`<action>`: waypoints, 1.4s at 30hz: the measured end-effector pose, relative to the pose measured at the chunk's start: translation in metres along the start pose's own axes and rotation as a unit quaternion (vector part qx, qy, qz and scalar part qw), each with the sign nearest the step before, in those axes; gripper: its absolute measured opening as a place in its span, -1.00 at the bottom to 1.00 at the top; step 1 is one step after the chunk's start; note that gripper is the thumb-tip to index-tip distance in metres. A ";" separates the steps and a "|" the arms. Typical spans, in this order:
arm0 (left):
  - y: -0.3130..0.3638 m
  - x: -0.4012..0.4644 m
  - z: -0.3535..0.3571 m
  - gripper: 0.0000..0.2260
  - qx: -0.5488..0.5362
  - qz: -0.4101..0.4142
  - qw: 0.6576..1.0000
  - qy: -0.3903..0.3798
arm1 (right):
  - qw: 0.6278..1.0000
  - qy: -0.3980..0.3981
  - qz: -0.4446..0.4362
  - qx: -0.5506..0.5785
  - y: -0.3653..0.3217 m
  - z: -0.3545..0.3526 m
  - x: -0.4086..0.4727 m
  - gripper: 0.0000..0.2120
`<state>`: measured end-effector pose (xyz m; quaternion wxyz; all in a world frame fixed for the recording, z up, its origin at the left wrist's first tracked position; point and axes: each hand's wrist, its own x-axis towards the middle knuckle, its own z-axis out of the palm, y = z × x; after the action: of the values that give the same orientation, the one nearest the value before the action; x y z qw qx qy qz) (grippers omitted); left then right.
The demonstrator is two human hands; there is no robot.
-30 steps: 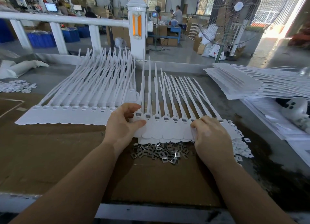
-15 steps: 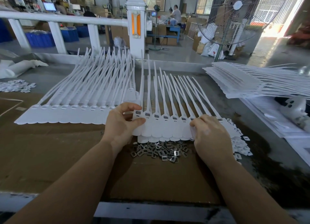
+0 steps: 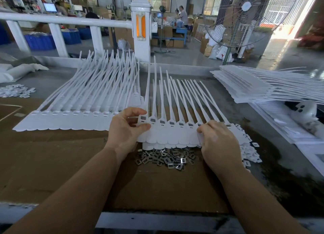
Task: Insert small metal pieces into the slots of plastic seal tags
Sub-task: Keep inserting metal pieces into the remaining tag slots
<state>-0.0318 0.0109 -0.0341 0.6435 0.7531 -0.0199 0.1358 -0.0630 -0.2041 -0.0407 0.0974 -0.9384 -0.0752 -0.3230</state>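
Note:
A joined strip of white plastic seal tags [image 3: 172, 134] with long tails pointing away lies in front of me, on top of another strip. Dark metal pieces show in several of its slots. My left hand [image 3: 125, 128] pinches the strip's left end between thumb and fingers. My right hand [image 3: 218, 142] grips the right end, fingers curled over its edge. A heap of small metal pieces [image 3: 168, 157] lies on the cardboard [image 3: 52, 163] just below the strip, between my wrists.
A second layered row of seal tags [image 3: 78, 118] lies to the left. A tall stack of tag strips [image 3: 263, 86] sits at the right. Small white plastic bits [image 3: 249, 151] are heaped by my right hand, more [image 3: 15, 91] at far left. A white railing post [image 3: 141, 28] stands behind.
Both hands have kept hold of the strip's ends; the strip and hands have shifted very little.

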 end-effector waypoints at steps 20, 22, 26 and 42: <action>-0.003 0.002 -0.001 -0.72 0.010 -0.017 1.000 0.011 | 1.000 -0.016 0.005 -0.006 0.000 0.000 -0.001 -0.89; -0.003 0.002 -0.001 -0.73 0.011 -0.018 1.000 0.013 | 1.000 -0.020 0.005 -0.007 0.000 0.000 0.000 -0.89; -0.004 0.002 -0.001 -0.73 0.009 -0.020 1.000 0.014 | 1.000 -0.023 0.004 -0.008 0.000 0.000 0.000 -0.90; -0.003 0.001 -0.001 -0.74 0.007 -0.034 0.999 0.030 | 1.000 -0.024 0.007 -0.003 -0.001 -0.001 -0.001 -0.90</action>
<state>-0.0306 0.0128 -0.0368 0.6429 0.7533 0.0256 0.1363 -0.0646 -0.2037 -0.0403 0.0949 -0.9468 -0.0698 -0.2996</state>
